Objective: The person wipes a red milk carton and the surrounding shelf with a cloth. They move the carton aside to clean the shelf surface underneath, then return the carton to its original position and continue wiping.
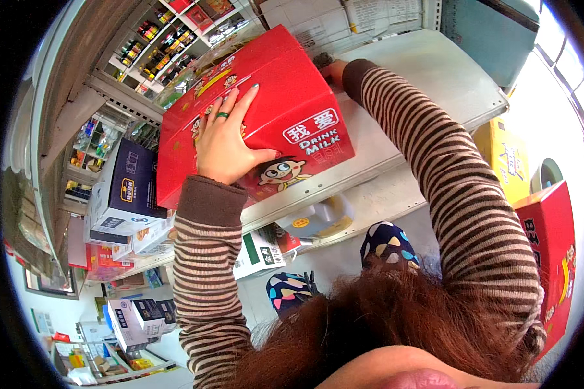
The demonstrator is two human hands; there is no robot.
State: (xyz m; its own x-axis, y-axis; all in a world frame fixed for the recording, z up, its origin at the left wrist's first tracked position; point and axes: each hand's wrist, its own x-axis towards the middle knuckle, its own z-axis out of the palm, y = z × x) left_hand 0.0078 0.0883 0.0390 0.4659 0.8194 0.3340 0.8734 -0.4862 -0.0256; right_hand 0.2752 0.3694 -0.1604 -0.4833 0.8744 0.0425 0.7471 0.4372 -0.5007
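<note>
A large red milk carton (292, 82), printed with cartoon faces and white lettering, rests on a white metal shelf (418, 73). My left hand (226, 133), with a green ring on one finger, lies spread on it. Its fingers are apart on the upper face and the thumb reaches over the edge to the front face. Past the carton's right end, my right hand (339, 72) is close to the shelf surface. A dark bunched cloth (323, 60) appears to be in its fingers, which are partly hidden by the carton and my striped sleeve.
Dark blue and white cartons (131, 187) stand left of the red one. On the lower shelf is a rounded grey container (319, 216), near a white and green box (258, 255). A yellow box (503, 155) and another red carton (555, 262) stand to my right.
</note>
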